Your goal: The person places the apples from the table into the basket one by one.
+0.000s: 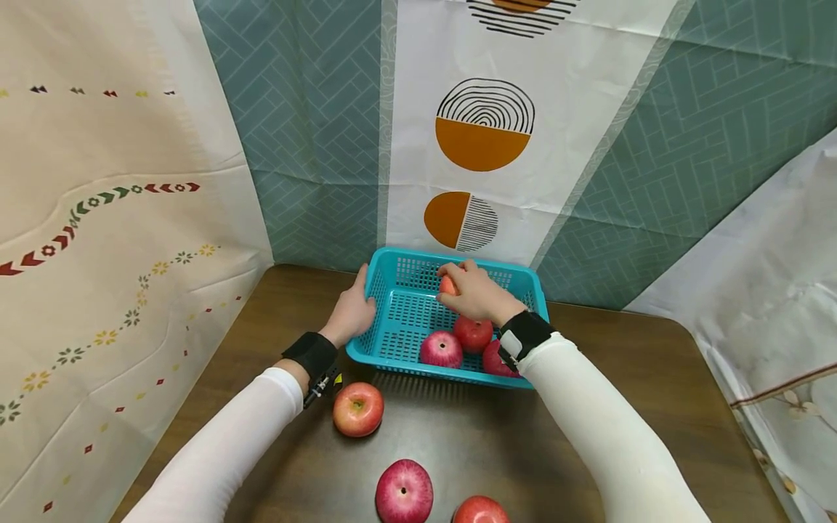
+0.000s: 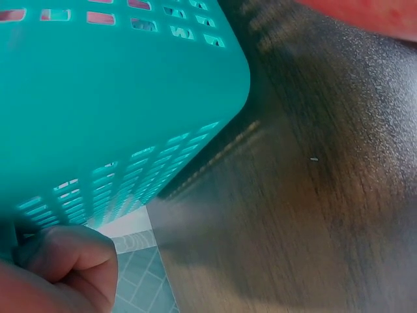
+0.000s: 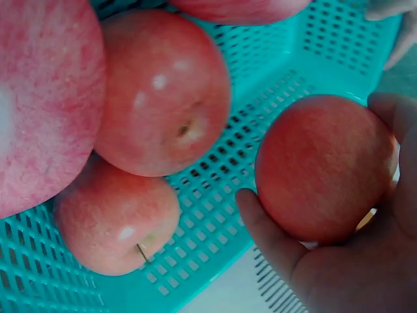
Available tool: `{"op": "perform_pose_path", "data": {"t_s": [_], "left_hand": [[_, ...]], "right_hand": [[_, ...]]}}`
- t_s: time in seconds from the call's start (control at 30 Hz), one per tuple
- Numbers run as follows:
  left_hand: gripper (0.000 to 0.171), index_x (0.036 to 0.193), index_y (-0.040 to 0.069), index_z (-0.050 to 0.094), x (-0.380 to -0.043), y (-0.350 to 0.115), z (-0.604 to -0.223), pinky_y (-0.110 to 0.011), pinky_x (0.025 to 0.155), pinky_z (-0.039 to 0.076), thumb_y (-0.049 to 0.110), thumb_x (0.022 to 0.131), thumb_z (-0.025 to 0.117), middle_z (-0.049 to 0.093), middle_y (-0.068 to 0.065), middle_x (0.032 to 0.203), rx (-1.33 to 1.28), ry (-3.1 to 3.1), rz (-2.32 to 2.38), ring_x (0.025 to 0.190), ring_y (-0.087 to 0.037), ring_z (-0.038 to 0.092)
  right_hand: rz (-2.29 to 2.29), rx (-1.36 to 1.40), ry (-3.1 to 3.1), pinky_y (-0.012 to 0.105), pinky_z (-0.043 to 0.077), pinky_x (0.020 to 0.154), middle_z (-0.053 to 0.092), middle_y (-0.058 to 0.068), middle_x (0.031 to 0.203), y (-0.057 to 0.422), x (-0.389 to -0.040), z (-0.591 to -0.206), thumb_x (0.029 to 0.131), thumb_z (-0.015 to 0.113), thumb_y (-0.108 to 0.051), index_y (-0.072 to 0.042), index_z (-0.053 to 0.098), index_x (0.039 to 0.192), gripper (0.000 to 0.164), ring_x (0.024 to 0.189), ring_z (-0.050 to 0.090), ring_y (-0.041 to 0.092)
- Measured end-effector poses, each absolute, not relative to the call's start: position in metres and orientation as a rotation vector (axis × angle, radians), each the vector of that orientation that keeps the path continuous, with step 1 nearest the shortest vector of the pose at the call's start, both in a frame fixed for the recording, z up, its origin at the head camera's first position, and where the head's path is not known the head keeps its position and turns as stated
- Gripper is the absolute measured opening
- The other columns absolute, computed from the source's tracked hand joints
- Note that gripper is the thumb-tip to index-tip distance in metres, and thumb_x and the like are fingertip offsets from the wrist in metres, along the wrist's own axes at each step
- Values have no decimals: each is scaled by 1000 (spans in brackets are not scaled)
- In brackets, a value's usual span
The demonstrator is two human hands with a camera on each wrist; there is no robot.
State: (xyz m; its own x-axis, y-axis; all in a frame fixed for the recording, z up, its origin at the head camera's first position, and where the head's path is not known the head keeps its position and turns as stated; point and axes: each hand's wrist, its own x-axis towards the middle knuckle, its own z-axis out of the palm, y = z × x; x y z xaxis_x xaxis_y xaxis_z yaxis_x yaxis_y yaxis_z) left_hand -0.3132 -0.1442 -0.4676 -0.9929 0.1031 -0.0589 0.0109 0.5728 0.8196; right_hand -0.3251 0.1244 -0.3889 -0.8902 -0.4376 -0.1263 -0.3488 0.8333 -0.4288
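Observation:
A turquoise perforated plastic basket [image 1: 402, 365] stands on the table. My left hand [image 1: 352, 314] grips its left rim; the left wrist view shows curled fingers [image 2: 78, 257] at the basket wall [image 2: 124, 98]. Over the back part of the basket, my right hand [image 1: 480, 292] holds a red apple [image 3: 326, 166] between thumb and fingers. Several apples lie inside toward the front right, among them a pink-red one [image 1: 441, 349], a darker red one [image 1: 474, 333] and one with a stem [image 3: 120, 218], which the right hand hides in the head view.
On the brown table [image 1: 588, 436], in front of the basket, lie a yellow-red apple [image 1: 358, 410] near the left wrist, a dark pink apple [image 1: 404, 490] and a red apple [image 1: 481, 511] cut by the frame edge. Patterned cloth [image 1: 314, 145] hangs behind the table.

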Motion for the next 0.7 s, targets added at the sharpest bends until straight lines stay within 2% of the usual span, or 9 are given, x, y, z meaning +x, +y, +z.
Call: {"op": "perform_pose_path", "data": {"t_s": [0.2,0.37,0.43,0.6,0.7], "left_hand": [[75,172,10,-3,-311,-145,-465,-43,69,57,7,112,43,67,-32,127,110,2693,1415,83,-37,74],[76,172,10,-3,-309,-145,-465,-42,66,54,7,112,43,69,-32,121,115,2682,1431,82,-40,73],[76,172,10,-4,-308,-145,-466,-42,66,53,7,112,43,69,-32,121,118,2680,1430,81,-40,73],[76,172,10,-3,-311,-146,-467,-43,68,56,7,112,43,65,-33,132,115,2692,1417,82,-36,73],[76,172,11,-3,-313,-145,-468,-42,68,56,8,112,43,67,-31,128,104,2696,1401,81,-35,73]], "right_hand": [[-382,-626,2804,42,54,79,44,24,149,113,-336,-403,106,64,-35,-17,53,155,53,124,48,40],[-319,-604,2823,43,54,81,43,23,150,106,-340,-409,104,67,-36,-18,53,155,56,124,49,39],[-319,-586,2833,43,54,81,43,22,151,104,-341,-411,103,68,-36,-19,52,156,57,122,51,38],[-330,-552,2849,43,55,81,43,22,151,104,-344,-415,101,70,-32,-17,51,155,59,120,53,35],[-329,-557,2849,46,55,86,42,23,152,106,-345,-420,101,73,-32,-16,52,154,59,123,52,38]]}}
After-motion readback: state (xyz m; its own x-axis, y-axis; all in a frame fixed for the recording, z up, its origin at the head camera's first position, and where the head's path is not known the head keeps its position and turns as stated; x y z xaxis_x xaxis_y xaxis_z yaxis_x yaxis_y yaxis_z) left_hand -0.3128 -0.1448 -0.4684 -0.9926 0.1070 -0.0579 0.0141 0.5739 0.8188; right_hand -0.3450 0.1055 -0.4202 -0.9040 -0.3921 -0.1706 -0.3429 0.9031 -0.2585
